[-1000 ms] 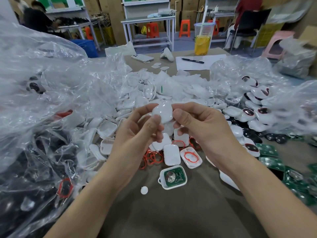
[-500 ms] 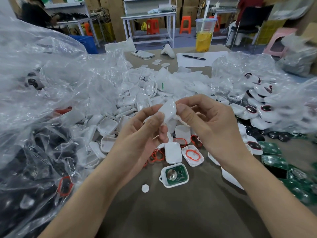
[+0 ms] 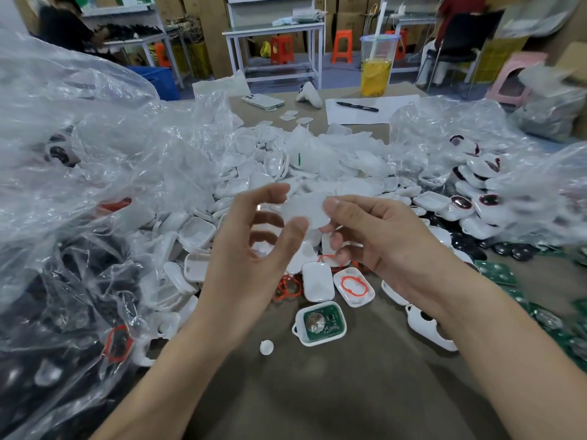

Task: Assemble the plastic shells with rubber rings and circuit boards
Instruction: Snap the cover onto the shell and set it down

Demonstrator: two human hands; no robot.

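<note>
Hands — left hand (image 3: 247,268), right hand (image 3: 384,246) — pinch 1 shell (image 3: 306,208) above shell pile (image 3: 254,174), bags (image 3: 79,154) flanking.

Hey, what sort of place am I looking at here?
Likely a small electronics assembly workshop: a heap of white plastic shells covers the table, green circuit boards lie at the right, and metal workbenches and cardboard boxes stand behind.

Honestly, nothing was readable here. The closest was a little green mark (image 3: 299,158) on a clear plastic bag (image 3: 320,150) in the pile, but it was just a blurry streak. Any print on the black pen (image 3: 357,107) lying on the sheet of paper (image 3: 397,112) was too small to tell. Same for the circuit board (image 3: 324,322) in its white shell (image 3: 317,342).
</note>
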